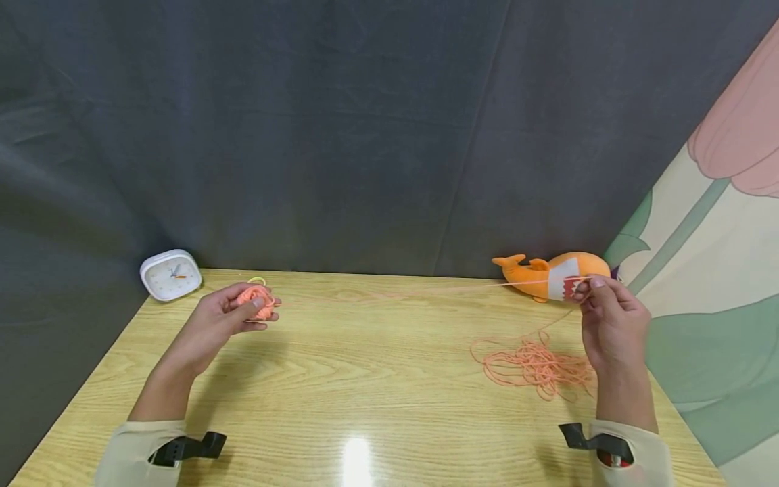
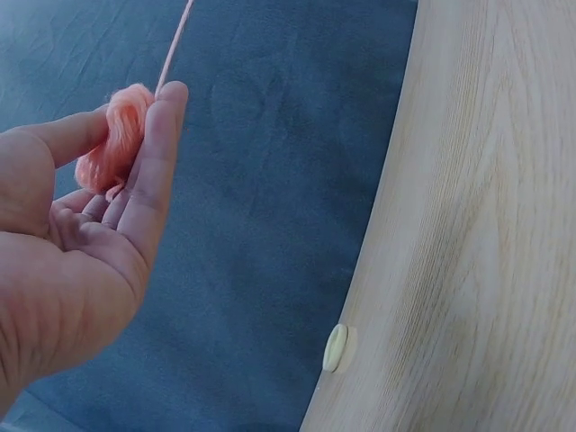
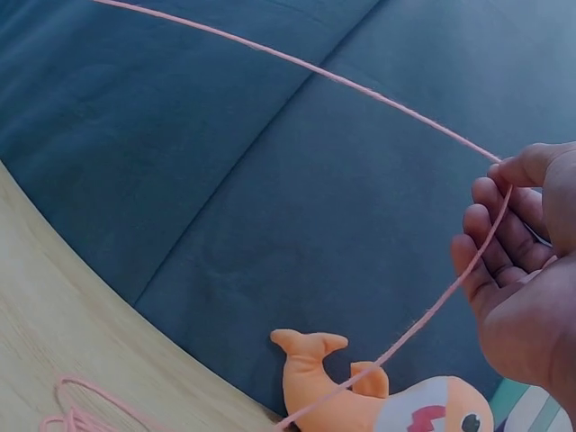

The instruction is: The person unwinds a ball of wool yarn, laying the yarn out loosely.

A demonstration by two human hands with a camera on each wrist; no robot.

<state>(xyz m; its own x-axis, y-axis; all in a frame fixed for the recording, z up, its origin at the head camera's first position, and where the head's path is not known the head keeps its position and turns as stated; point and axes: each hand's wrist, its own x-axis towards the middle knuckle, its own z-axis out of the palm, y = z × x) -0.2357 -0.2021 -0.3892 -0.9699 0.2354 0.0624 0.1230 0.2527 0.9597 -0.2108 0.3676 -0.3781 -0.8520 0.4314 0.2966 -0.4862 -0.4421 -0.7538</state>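
Note:
A small ball of coral yarn (image 1: 257, 302) sits in my left hand (image 1: 228, 312), gripped between thumb and fingers. In the left wrist view the wound yarn (image 2: 117, 139) lies against the fingers, and one strand leaves past a fingertip. That strand (image 3: 360, 88) spans the table to my right hand (image 1: 613, 318), which pinches it between thumb and forefinger. Below the pinch, the yarn hangs past the palm toward a loose, tangled pile of yarn (image 1: 538, 368) on the table, just left of the right forearm.
An orange plush shark (image 1: 526, 276) lies at the back right, partly behind the right hand. A white clock (image 1: 171, 275) stands at the back left corner. Behind the left hand is a yellow ring (image 1: 258, 279). A dark curtain (image 1: 341, 135) borders the wooden table (image 1: 365, 379).

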